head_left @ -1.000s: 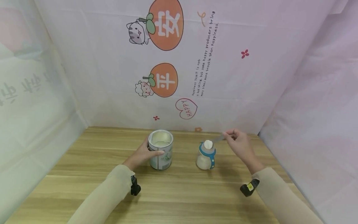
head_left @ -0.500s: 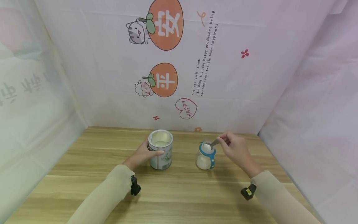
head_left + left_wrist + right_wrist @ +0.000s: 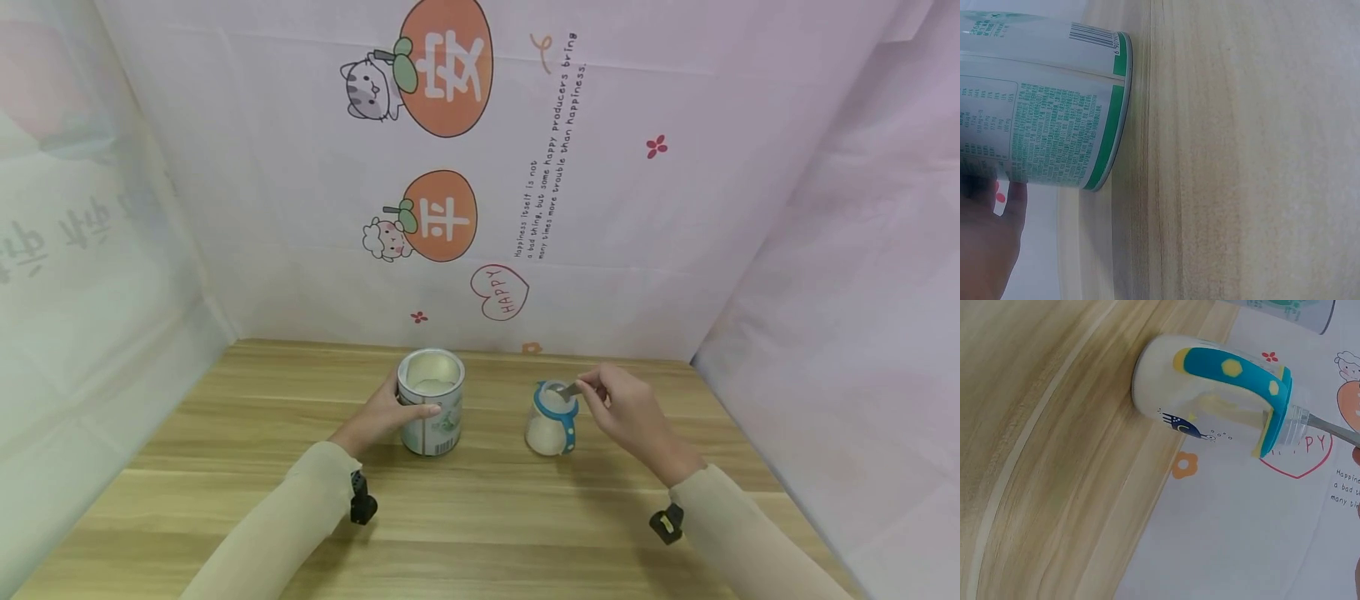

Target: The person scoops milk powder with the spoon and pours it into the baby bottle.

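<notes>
My left hand [image 3: 387, 414] grips the side of an open milk powder can [image 3: 442, 425], its thumb across the front. Pale powder [image 3: 432, 387] shows inside. In the left wrist view the can [image 3: 1054, 106] has green print and a green band at its base. To the right stands a clear baby bottle [image 3: 546, 433] with a blue handled collar and pale contents. My right hand [image 3: 626, 406] pinches the handle of a metal spoon [image 3: 572, 390], whose bowl end dips into the bottle's open mouth. The right wrist view shows the spoon [image 3: 1335, 430] entering the bottle's neck [image 3: 1297, 425].
Both vessels stand on a wood-grain table [image 3: 480, 517], close to its back edge. A white printed cloth [image 3: 600, 250] rises behind them, with more cloth at the left [image 3: 90, 292] and right sides. A small black camera sits on each wrist.
The right hand has moved down and left, tipping the spoon. The heap of white powder on it is gone and the spoon's end is now inside the bottle's mouth. The left hand stays still.
</notes>
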### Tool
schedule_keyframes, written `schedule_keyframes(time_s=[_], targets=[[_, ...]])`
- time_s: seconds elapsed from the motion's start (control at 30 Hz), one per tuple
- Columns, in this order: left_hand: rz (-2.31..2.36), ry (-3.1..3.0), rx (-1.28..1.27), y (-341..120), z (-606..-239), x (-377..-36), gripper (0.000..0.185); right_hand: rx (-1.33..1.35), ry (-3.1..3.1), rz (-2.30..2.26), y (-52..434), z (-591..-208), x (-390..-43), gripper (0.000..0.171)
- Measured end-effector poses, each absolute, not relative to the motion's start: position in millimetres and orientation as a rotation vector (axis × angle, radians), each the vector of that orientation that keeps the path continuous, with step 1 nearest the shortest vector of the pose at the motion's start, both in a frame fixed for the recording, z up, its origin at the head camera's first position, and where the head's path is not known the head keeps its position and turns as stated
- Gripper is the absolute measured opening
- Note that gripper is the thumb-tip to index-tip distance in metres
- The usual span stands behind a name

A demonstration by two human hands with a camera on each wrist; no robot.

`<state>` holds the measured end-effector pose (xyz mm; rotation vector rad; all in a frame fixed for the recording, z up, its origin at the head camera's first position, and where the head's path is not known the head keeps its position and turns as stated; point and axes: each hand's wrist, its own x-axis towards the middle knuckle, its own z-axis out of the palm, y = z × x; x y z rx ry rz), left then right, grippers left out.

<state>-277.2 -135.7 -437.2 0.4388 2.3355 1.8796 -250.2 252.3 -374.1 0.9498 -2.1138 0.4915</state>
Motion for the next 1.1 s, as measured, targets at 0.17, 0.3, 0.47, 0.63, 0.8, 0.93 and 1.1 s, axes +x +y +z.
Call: schedule_keyframes(time_s=[0.17, 0.3, 0.47, 0.63, 0.8, 0.93, 1.1], targets=[[1.883, 2.342, 0.435, -135.4, -436.8, -277.0, 0.101, 1.062, -2.048, 0.413, 252.1, -372.4, -247.1, 0.007], [1.876, 2.350, 0.423, -135.3, -437.4, -277.1, 0.101, 1.147, -1.917, 0.367, 250.5, -373.7, -246.4, 0.025], [1.886, 2.338, 0.437, -135.2, -436.9, -276.5, 0.100, 1.185, -1.818, 0.309, 249.4, -374.1, -246.2, 0.027], [1.899, 2.324, 0.455, -135.5, -436.3, -275.9, 0.099, 1.205, -1.773, 0.265, 248.6, -371.1, -245.6, 0.026], [1.912, 2.305, 0.470, -135.6, -436.5, -275.5, 0.097, 1.222, -1.747, 0.243, 248.1, -368.8, -244.7, 0.026], [1.911, 2.307, 0.473, -135.2, -435.6, -274.4, 0.097, 1.224, -1.747, 0.239, 248.6, -368.1, -244.0, 0.027], [1.900, 2.323, 0.471, -134.6, -435.7, -275.3, 0.098, 1.218, -1.762, 0.252, 249.7, -367.1, -242.9, 0.027]])
